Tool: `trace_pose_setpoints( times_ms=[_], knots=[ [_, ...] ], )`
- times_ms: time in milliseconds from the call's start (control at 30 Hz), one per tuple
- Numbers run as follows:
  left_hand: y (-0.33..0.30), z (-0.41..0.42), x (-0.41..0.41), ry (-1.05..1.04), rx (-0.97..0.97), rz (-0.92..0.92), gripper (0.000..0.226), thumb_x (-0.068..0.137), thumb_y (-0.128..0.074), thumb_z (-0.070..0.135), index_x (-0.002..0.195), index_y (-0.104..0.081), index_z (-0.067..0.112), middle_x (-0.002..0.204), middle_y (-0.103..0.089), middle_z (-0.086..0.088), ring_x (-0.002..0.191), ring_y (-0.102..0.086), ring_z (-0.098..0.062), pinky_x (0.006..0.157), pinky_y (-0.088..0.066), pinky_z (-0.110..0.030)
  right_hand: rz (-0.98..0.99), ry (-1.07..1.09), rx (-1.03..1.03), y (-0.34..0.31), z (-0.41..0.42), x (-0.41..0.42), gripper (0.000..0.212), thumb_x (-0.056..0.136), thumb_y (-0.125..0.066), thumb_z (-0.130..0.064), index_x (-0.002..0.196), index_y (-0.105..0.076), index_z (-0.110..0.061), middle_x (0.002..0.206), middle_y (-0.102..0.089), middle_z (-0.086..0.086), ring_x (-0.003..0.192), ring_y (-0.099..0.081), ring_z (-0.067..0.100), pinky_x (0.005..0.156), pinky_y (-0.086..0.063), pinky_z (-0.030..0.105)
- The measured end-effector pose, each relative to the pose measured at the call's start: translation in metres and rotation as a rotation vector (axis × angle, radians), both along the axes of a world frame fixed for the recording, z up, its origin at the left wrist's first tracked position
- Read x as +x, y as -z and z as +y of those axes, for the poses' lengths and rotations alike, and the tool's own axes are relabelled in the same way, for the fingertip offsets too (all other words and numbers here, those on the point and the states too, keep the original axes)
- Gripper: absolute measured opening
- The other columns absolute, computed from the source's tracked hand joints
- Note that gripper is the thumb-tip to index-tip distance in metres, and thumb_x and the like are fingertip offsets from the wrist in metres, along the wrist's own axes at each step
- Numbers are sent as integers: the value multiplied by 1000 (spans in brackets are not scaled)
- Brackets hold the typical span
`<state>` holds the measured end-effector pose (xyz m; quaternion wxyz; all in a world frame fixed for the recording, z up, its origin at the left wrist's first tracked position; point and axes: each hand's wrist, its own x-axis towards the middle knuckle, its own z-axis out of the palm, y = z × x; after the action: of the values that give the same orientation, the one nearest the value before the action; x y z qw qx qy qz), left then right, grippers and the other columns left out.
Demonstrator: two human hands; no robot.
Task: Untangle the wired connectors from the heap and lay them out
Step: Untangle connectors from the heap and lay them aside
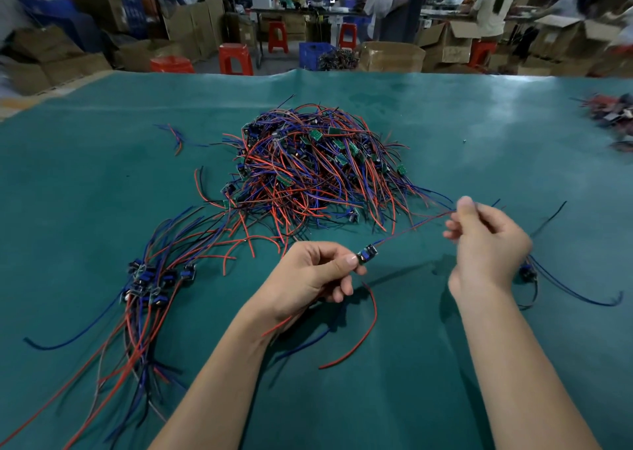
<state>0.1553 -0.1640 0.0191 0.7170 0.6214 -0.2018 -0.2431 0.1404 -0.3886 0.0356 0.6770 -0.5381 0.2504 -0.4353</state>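
A worker's left hand (308, 274) pinches a small blue-and-black wired connector (367, 253) while the right hand (486, 240), at 3 o'clock, pinches its thin red and blue leads (416, 226) taut, apparently to free them from the tangled red-and-blue wire heap (308, 172) at 12 o'clock on the green table cover (445, 364), sorted connectors (154, 278) lying at 9 o'clock.

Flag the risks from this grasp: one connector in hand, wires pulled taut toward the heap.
1. The wires stretched between the left hand and right hand may still be snagged in the heap; pulling could drag other pieces along.
2. The connector sits only at the fingers' tips and could slip.
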Motion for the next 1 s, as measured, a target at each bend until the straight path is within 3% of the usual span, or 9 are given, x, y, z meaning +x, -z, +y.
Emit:
trace_pose_setpoints(
  times_ms=[133,200,267,367,467,667,733,833,1000],
  knots=[
    [1,-2,0,-91,-130,108,15,98,-55,9,94,-67,0,71,-68,-9,56,-61,-12,55,-47,-17,-9,66,140,-5,-10,-4,11,98,-60,-8,88,-62,-12,65,-63,3,47,-56,7,45,-43,22],
    [0,-2,-1,-88,-148,130,16,99,-52,4,100,-66,-2,77,-70,-11,62,-64,-13,59,-50,-17,97,-135,33,0,5,-6,17,96,-66,-12,79,-64,-13,55,-63,-2,42,-51,8,39,-35,20],
    [-1,-1,-1,-79,-149,135,17,100,-50,1,103,-66,-2,81,-71,-12,65,-65,-14,62,-52,-18,201,-431,-152,4,30,-7,17,93,-72,-23,77,-71,-15,60,-67,-2,45,-50,6,38,-31,17],
    [-4,0,-3,-64,-128,127,17,100,-50,2,98,-67,2,77,-70,-12,62,-64,-14,59,-51,-18,241,-740,-421,9,56,-11,20,86,-75,-40,82,-77,-21,73,-73,-4,60,-57,1,55,-41,13],
    [-6,0,-4,-46,-80,96,17,99,-54,10,91,-69,6,65,-66,-9,49,-58,-13,49,-44,-18,185,-839,-443,11,54,-13,24,87,-75,-40,78,-75,-18,69,-69,-2,66,-57,7,62,-43,19],
    [-4,1,-2,17,-14,52,19,97,-58,16,87,-73,11,58,-64,-6,43,-53,-11,45,-40,-17,123,-585,-326,9,43,-8,19,88,-77,-31,80,-75,-13,61,-56,-6,54,-43,6,49,-33,16],
    [-4,1,-2,52,-3,42,18,96,-60,17,85,-74,13,60,-65,-6,45,-54,-11,47,-41,-17,109,-484,-220,6,33,-7,19,91,-76,-23,79,-72,-8,69,-57,4,55,-44,8,47,-30,20],
    [-3,2,-2,102,1,38,15,94,-62,18,85,-74,13,67,-68,-7,52,-60,-12,52,-45,-18,41,-384,-44,-4,23,-9,13,95,-71,-16,83,-72,-12,77,-65,5,52,-46,7,43,-31,19],
    [-1,1,-2,92,-21,52,19,98,-57,6,88,-73,8,78,-72,-10,63,-65,-14,60,-50,-19,-98,-229,271,-38,7,-24,21,98,-65,-23,78,-65,-17,63,-62,-2,48,-43,9,46,-27,22]
  ],
)
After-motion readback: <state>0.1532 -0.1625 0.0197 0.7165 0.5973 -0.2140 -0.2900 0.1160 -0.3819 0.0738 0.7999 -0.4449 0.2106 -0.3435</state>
